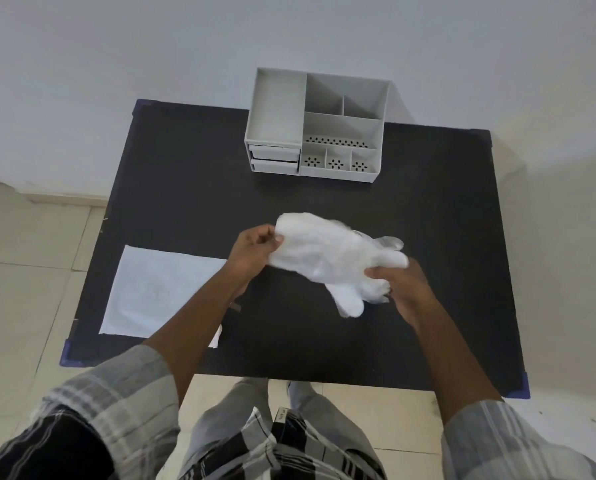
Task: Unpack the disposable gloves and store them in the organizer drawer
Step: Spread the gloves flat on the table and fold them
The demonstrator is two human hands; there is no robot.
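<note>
Both hands hold the bunched gloves (327, 258) above the dark worktop (185, 202): right hand (402, 284) fingers closed on the finger end, left hand (251, 252) pinching the cuff. Slippery film could slide loose. Beyond, the organizer (315, 124) drawers (275, 158) look shut, blocking storage.

The left forearm covers a corner of the flat white sheet (158, 292); the right hand (405, 289) hides part of the filmy translucent plastic gloves (327, 258), perhaps several layered. Both checked sleeves run off the bottom edge.
</note>
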